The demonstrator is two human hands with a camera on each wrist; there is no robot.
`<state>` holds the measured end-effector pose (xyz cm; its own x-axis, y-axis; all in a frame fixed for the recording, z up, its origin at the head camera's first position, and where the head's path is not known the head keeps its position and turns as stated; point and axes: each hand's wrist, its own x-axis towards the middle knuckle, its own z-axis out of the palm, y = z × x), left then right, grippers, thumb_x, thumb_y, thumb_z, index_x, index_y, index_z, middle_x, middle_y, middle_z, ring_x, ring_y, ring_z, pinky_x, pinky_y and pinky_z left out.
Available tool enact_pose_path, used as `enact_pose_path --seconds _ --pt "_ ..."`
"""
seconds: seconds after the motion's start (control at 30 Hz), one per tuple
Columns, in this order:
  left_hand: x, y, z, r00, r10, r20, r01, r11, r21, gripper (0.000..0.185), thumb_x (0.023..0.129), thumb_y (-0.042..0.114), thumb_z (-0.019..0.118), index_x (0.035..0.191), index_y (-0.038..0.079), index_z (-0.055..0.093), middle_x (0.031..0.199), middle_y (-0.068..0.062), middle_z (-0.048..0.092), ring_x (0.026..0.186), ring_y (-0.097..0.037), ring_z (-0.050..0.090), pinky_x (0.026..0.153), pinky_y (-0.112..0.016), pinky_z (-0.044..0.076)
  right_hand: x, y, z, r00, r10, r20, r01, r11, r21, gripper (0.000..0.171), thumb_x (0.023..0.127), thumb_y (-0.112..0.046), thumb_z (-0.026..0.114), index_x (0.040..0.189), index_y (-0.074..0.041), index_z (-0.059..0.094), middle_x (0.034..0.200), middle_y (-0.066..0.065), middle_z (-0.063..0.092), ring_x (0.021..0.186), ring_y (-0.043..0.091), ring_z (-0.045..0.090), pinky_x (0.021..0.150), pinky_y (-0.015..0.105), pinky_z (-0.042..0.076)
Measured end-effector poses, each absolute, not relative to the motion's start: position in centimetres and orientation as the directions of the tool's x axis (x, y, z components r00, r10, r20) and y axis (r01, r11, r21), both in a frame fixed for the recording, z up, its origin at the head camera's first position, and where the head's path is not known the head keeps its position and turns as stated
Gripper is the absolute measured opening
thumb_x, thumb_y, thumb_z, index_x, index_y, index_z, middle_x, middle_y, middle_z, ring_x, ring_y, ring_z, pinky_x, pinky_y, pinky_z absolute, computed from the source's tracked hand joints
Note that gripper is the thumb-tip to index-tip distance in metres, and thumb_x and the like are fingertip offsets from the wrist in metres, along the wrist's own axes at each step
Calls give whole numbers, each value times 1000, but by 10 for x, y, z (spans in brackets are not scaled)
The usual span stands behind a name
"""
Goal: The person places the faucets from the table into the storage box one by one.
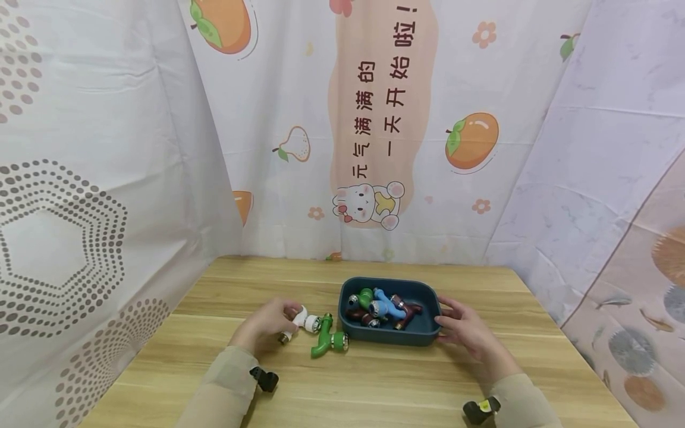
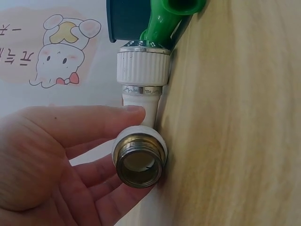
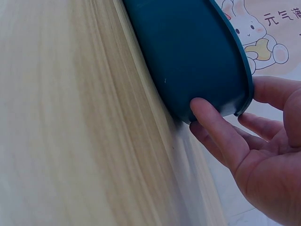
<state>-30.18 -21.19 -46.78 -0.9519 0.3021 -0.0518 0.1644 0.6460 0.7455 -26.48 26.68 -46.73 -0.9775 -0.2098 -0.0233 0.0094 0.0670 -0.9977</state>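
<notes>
A white fitting (image 2: 141, 117) is held in the curled fingers of the left hand (image 1: 266, 326), its brass threaded end turned toward the palm, and it lies on the table (image 1: 374, 386). A green fitting (image 1: 323, 339) lies just beside it. The right end of the blue tray (image 3: 188, 52) is touched by the right hand (image 1: 465, 333), fingers nearly straight, thumb against the wall. More fittings (image 1: 380, 306) are held in the tray.
</notes>
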Motion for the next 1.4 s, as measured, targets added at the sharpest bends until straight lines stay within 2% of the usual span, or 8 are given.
enact_pose_path --seconds 0.9,1.17,1.4 --pt "-306 -214 -473 -946 323 -30 194 636 747 46 74 -4 80 119 4 71 100 -9 66 91 -24 62 76 -39 56 -265 267 -467 -979 -205 -20 6 71 -997 68 100 -2 60 156 8 24 146 45 35 116 44 61 85 57 56" --pt "-306 -215 -471 -963 269 -10 166 621 766 46 78 -4 77 122 6 70 104 -9 65 95 -24 62 80 -39 55 -266 267 -469 -978 -208 -22 7 76 -997 68 100 -3 61 156 7 24 146 44 35 117 45 61 84 57 56" --pt "-308 -215 -467 -975 222 27 158 600 784 46 78 -2 77 122 8 71 102 -7 67 91 -23 63 75 -36 56 -266 267 -469 -978 -206 -27 11 78 -997 68 101 -4 61 157 7 24 147 44 35 119 44 59 84 56 56"
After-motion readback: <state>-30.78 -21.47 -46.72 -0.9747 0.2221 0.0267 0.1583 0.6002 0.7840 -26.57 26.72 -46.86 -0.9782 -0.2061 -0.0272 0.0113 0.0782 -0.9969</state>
